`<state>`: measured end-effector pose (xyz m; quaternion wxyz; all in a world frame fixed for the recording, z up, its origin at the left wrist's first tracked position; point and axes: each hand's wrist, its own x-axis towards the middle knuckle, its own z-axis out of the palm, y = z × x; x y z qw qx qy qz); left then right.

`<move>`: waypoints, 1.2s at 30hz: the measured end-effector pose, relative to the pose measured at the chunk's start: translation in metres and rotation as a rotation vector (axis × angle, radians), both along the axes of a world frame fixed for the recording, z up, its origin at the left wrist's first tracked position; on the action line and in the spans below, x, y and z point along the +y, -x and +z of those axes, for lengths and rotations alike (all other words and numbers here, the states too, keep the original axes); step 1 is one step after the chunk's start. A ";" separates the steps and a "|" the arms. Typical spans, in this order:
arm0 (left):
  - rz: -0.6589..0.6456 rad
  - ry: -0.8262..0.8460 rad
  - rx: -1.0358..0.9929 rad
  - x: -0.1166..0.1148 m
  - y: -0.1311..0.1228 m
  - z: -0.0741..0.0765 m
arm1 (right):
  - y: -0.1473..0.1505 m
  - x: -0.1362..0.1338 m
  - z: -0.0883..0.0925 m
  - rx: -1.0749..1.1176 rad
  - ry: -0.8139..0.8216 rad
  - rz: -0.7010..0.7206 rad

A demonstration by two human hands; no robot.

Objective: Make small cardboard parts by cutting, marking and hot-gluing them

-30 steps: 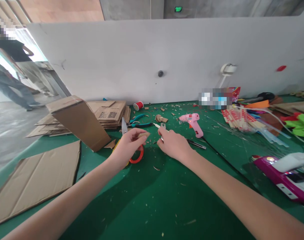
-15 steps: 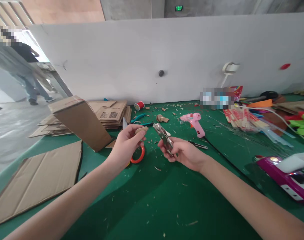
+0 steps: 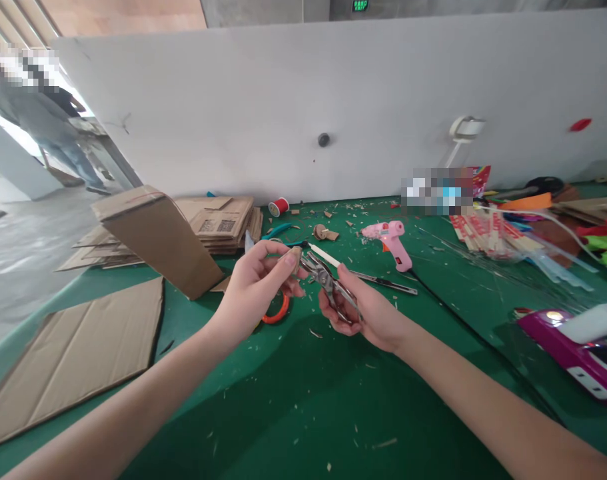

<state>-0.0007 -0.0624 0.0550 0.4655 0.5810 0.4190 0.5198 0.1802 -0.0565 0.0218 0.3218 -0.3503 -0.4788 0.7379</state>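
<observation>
Between the thumb and fingers of my left hand [image 3: 263, 280] is a small cardboard piece [image 3: 296, 252]. My right hand [image 3: 360, 307] is wrapped round the handles of a silvery metal hole punch [image 3: 328, 280], its head pointing up and left. The punch's jaws are right at the cardboard piece; my fingers partly hide where they meet. Below my left hand, an orange scissor handle [image 3: 277, 311] shows on the green table. Behind the punch lie a white stick [image 3: 324, 255] and a craft knife [image 3: 390, 283].
A pink glue gun [image 3: 389, 240] with a black cable lies to the right. A leaning cardboard box [image 3: 158, 243], a flat cardboard sheet [image 3: 78, 360] and stacked cardboard [image 3: 218, 223] are at left. A purple device [image 3: 568, 353] stands at right. Scraps litter the green table [image 3: 303, 400].
The punch has come left to the cardboard piece and tilted, its handles now showing apart. My left hand's fingers have shifted around the piece. The view has tipped slightly downward.
</observation>
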 end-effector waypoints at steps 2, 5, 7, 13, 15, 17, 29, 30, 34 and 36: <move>0.019 -0.014 0.007 0.001 0.000 -0.001 | 0.001 -0.001 0.000 -0.008 -0.012 -0.008; 0.035 -0.021 0.022 0.002 0.001 -0.003 | 0.002 -0.002 -0.001 -0.004 -0.023 -0.006; 0.030 -0.023 0.039 0.002 0.001 -0.004 | 0.001 -0.001 -0.002 -0.018 -0.055 -0.014; 0.068 -0.044 0.052 0.001 0.001 -0.005 | 0.002 -0.001 -0.004 -0.125 -0.170 -0.065; 0.058 -0.044 0.047 0.002 0.002 -0.006 | 0.003 -0.001 -0.004 -0.130 -0.181 -0.068; 0.049 -0.044 0.040 0.002 0.002 -0.007 | 0.003 -0.001 -0.004 -0.133 -0.202 -0.078; 0.030 -0.001 -0.027 0.004 0.001 -0.009 | 0.004 -0.002 -0.003 -0.215 -0.273 -0.109; 0.019 0.015 -0.043 0.004 0.001 -0.009 | 0.004 -0.002 -0.003 -0.216 -0.275 -0.109; -0.031 0.119 -0.134 0.007 0.002 -0.010 | 0.005 -0.004 -0.002 -0.225 -0.272 -0.094; -0.044 0.151 -0.167 0.008 0.002 -0.010 | 0.005 -0.005 -0.001 -0.243 -0.272 -0.080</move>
